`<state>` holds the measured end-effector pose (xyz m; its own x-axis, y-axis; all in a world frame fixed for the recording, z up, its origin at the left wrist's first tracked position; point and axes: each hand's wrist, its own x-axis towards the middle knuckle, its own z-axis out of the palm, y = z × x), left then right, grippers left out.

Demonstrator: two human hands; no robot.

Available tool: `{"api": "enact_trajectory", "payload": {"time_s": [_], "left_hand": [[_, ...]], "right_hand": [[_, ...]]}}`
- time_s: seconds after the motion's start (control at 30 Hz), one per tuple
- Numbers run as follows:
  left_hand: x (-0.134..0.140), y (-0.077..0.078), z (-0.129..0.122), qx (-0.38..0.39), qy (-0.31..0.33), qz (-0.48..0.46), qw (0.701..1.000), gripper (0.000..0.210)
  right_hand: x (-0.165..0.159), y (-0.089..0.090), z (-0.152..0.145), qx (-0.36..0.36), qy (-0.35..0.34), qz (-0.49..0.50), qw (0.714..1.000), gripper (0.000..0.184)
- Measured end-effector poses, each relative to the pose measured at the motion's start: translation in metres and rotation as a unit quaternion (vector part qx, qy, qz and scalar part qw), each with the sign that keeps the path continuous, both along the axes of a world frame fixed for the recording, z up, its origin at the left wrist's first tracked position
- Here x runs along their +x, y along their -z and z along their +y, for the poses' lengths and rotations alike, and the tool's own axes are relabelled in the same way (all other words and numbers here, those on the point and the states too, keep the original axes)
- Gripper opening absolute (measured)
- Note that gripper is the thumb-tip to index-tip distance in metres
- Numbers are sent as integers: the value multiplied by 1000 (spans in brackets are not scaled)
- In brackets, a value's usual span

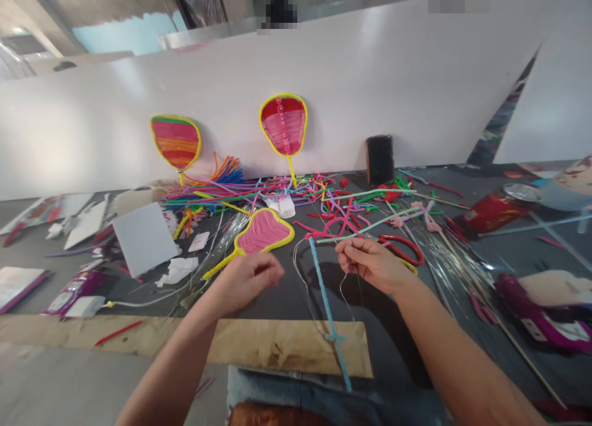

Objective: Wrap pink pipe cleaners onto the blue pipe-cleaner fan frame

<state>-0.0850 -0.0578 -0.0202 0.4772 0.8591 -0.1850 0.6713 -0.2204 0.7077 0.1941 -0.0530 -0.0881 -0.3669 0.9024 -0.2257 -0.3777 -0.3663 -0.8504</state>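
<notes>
My right hand pinches a thin clear thread or wire, which hangs in a curve below the fingers. To its left lies a light-blue twisted pipe-cleaner stick with a short crosspiece near its lower end; another length of the thread loops beside it. My left hand is loosely curled and slightly blurred, and the inside of its fingers is hidden. Just behind it rests a fan-shaped piece with a yellow pipe-cleaner rim and pink filling. A pale green pipe cleaner passes behind my right hand.
Two more yellow-rimmed fans stand against the white partition. Loose pipe cleaners pile along it beside a black phone. At right are a red can and a purple glue gun; brown paper lies in front.
</notes>
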Motion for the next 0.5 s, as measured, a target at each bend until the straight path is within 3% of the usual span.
{"api": "enact_trajectory", "payload": {"time_s": [0.07, 0.13, 0.33, 0.5], "left_hand": [[16, -5, 21, 165, -36, -13, 985, 27], [38, -3, 41, 224, -6, -24, 974, 28], [78, 8, 81, 37, 138, 10, 990, 35], [86, 3, 94, -76, 176, -26, 981, 29]], "right_hand": [[-1, 2, 0, 13, -10, 11, 1000, 22], [-1, 2, -1, 29, -21, 22, 999, 21], [5, 6, -1, 43, -36, 30, 998, 19], [5, 9, 1, 18, -28, 34, 999, 22]]}}
